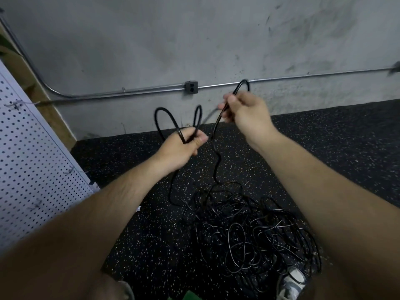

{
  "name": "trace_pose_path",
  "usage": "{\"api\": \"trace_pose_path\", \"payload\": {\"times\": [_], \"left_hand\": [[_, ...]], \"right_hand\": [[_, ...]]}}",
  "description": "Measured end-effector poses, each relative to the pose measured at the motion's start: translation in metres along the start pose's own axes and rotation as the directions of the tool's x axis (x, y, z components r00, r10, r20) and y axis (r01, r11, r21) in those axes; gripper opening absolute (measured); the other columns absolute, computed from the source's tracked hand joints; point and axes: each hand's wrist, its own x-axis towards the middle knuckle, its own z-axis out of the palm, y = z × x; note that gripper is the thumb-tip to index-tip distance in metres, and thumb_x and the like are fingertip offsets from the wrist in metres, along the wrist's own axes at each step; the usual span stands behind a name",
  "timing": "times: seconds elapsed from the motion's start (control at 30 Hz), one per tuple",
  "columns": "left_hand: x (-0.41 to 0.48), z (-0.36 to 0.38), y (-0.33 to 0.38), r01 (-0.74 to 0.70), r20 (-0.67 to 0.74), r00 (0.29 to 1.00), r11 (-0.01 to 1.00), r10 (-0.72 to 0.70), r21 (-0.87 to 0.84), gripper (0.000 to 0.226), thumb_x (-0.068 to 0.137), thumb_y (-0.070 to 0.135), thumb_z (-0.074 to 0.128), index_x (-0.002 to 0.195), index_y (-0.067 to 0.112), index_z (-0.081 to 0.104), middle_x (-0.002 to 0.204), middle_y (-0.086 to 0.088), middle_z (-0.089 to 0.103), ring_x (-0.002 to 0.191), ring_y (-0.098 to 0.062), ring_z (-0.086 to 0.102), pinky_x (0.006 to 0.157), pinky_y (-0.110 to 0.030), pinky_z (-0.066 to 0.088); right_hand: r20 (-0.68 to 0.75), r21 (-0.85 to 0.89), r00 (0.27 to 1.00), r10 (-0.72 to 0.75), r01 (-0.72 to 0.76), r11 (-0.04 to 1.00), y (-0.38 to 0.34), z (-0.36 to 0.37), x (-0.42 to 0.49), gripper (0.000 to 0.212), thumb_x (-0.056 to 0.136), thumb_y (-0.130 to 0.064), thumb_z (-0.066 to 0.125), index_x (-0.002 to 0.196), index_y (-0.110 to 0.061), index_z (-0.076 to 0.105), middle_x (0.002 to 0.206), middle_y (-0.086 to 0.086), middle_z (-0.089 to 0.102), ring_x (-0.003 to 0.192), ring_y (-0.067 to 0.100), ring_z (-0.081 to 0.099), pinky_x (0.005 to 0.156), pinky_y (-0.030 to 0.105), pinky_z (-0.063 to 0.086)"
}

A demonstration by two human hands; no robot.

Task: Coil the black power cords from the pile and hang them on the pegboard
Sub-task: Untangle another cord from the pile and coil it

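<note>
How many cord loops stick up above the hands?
3: wide loop and narrow loop above the left hand, a third loop above the right hand. More may hide in their grip.

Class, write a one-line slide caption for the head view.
Left hand grips loops of black cord, right hand pinches the next length above the tangled pile; pegboard stands left.
</note>
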Motion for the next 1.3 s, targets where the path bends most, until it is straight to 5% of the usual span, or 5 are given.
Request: {"api": "trace_pose_path", "payload": {"times": [0.47, 0.63, 0.8, 1.03, 1.3], "left_hand": [[0.010, -0.003, 0.014, 0.042, -0.081, 0.993, 0.906, -0.083, -0.421, 0.026, 0.107, 0.032, 0.050, 0.107, 0.014, 0.068, 0.058, 0.013, 0.051, 0.073, -0.020, 0.051, 0.059, -0.030, 0.042], [0.013, 0.002, 0.021, 0.075, -0.034, 0.993, 0.834, -0.111, -0.547, 0.032, 0.106, 0.037, 0.051, 0.107, 0.011, 0.070, 0.064, 0.007, 0.045, 0.069, -0.011, 0.051, 0.056, -0.029, 0.040], [0.009, 0.008, 0.029, 0.146, 0.025, 0.986, 0.798, -0.162, -0.585, 0.039, 0.106, 0.041, 0.048, 0.106, 0.009, 0.070, 0.063, 0.006, 0.043, 0.067, -0.010, 0.048, 0.054, -0.027, 0.039], [0.007, -0.002, 0.018, 0.207, 0.106, 0.978, 0.774, -0.179, -0.598, 0.036, 0.107, 0.033, 0.047, 0.116, 0.008, 0.072, 0.070, 0.004, 0.049, 0.069, -0.011, 0.047, 0.056, -0.030, 0.040], [-0.002, -0.017, 0.019, 0.255, 0.311, 0.948, 0.741, -0.065, -0.622, 0.030, 0.101, 0.011, 0.049, 0.121, 0.001, 0.070, 0.076, 0.000, 0.049, 0.073, -0.013, 0.048, 0.061, -0.030, 0.039]], "right_hand": [[-0.120, -0.383, 0.966, -0.231, 0.170, 0.908, -0.020, -0.032, 0.013, 0.025, 0.107, -0.014, 0.039, 0.122, -0.017, 0.060, 0.085, -0.009, 0.056, 0.064, 0.002, 0.052, 0.057, 0.022, 0.043], [-0.051, -0.871, 0.999, -0.002, -0.044, 0.489, 0.005, -0.029, -0.006, 0.068, 0.087, 0.000, 0.059, 0.149, -0.006, 0.033, 0.146, 0.018, 0.038, 0.130, 0.034, 0.044, 0.106, 0.045, 0.048], [0.523, -0.654, 0.843, 0.127, 0.301, 0.694, 0.018, 0.000, -0.029, 0.058, 0.085, -0.020, 0.079, 0.136, -0.021, 0.050, 0.128, -0.005, 0.054, 0.098, 0.005, 0.056, 0.080, 0.014, 0.043], [0.483, -0.648, 0.865, 0.136, 0.249, 0.720, 0.030, 0.016, -0.024, 0.010, 0.090, -0.020, 0.071, 0.097, -0.014, 0.067, 0.081, -0.005, 0.067, 0.069, 0.010, 0.063, 0.064, 0.026, 0.046], [0.391, -0.477, 0.901, -0.187, 0.372, 0.796, 0.019, -0.002, -0.006, 0.076, 0.091, 0.000, 0.058, 0.151, -0.038, 0.033, 0.151, -0.007, 0.033, 0.088, -0.005, 0.061, 0.076, 0.021, 0.053]]}}
